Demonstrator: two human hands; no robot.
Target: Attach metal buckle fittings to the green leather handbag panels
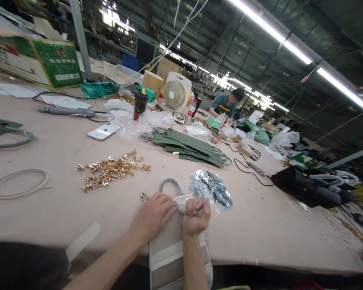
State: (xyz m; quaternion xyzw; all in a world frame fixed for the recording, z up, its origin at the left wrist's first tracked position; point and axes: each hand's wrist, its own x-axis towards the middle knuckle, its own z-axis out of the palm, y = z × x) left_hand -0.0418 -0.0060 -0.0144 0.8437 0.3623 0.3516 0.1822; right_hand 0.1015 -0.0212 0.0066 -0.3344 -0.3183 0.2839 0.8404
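Note:
A beige bag panel (166,253) with pale bands hangs over the table's front edge, its upper end under my hands. My left hand (155,213) bears on that upper end, fingers together and bent over it; the thumb is hidden. My right hand (196,215) is a closed fist around a pale, rounded piece (181,206), whose kind I cannot make out. The two hands nearly meet there. Just beyond them arches a grey-green handle loop (171,183). A small metal buckle-like fitting (143,197) lies by my left fingers.
Gold metal fittings (111,171) are heaped at left, thin silver plates (211,187) at right. Stacked green bag panels (187,147) lie behind. A phone (103,131), a corded tool (66,111), a fan (177,92) and black bags (308,185) also sit around. Another person (225,105) works farther back.

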